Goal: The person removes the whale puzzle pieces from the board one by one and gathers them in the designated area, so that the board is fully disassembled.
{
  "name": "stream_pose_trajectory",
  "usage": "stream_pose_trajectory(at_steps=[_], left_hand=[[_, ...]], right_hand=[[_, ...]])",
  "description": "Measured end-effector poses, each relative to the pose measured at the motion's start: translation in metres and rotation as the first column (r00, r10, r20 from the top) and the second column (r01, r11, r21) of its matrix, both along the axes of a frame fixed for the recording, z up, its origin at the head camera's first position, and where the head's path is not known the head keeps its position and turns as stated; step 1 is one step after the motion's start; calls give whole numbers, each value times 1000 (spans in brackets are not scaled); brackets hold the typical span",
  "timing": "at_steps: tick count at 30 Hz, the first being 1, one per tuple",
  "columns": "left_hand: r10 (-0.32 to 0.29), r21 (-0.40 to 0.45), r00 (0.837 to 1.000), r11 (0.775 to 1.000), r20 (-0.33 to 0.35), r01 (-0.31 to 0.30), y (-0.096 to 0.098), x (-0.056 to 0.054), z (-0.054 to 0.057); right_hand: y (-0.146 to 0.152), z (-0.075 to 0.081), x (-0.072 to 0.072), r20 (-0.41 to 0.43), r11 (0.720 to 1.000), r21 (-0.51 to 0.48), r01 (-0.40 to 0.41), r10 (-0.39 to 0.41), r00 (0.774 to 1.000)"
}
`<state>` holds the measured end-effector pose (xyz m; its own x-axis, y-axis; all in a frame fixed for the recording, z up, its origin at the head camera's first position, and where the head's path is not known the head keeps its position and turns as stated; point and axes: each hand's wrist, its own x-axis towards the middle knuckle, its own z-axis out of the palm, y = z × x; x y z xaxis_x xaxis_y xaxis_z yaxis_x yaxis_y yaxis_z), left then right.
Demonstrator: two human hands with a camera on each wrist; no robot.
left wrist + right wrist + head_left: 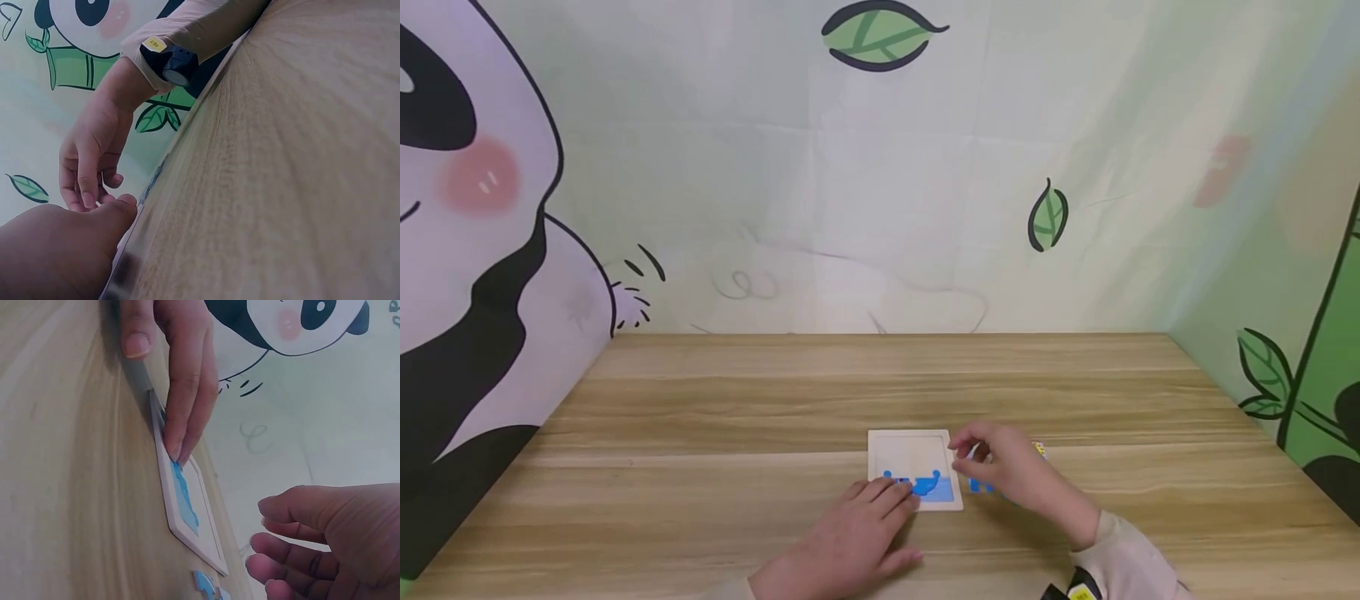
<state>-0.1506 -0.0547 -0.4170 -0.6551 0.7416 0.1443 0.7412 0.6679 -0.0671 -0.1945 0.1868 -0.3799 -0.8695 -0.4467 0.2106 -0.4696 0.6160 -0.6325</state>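
Note:
A jigsaw tray (pixel 957 493) with a pale wooden frame lies flat on the table, blue puzzle pieces (pixel 929 483) along its near side. My left hand (pixel 859 533) rests its fairly straight fingertips on those pieces at the tray's near left part, hiding some of them. Just right of the frame, my right hand (pixel 1018 471) hovers with loosely bent fingers. In the right wrist view nothing shows between that hand's thumb and fingers. Loose blue pieces (pixel 204 585) lie beside the tray, partly under the right hand in the head view. A yellow patterned bit (pixel 1040 448) peeks out behind it.
The wood-grain table (pixel 700 500) spreads out on both sides of the tray. Behind it stands a wall (pixel 880 183) printed with leaves and a panda. The right forearm wears a dark wrist device with a yellow label (pixel 1082 592).

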Motion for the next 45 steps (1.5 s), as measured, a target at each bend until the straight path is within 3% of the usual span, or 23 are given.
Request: stream_pose_trajectory(at_steps=[7,20,30,34,45], left_hand=[[-15,24,998,1000,-57,16,-1,1,-3],[-3,18,1000,1000,-24,3,-1,1,-2],[17,-15,1000,1000,10,-17,0,1,2],[12,-8,1000,1000,-7,-12,0,1,3],[17,-6,1000,1000,-24,-17,1,2,2]], right_hand=[[-6,-4,3,10,1000,16,-16,16,1000],[-16,-8,8,40,992,122,10,-15,999],[-23,-12,10,8,983,179,45,-48,999],[-24,-12,9,17,980,185,71,-75,997],[-23,-15,6,26,983,174,54,-59,998]])
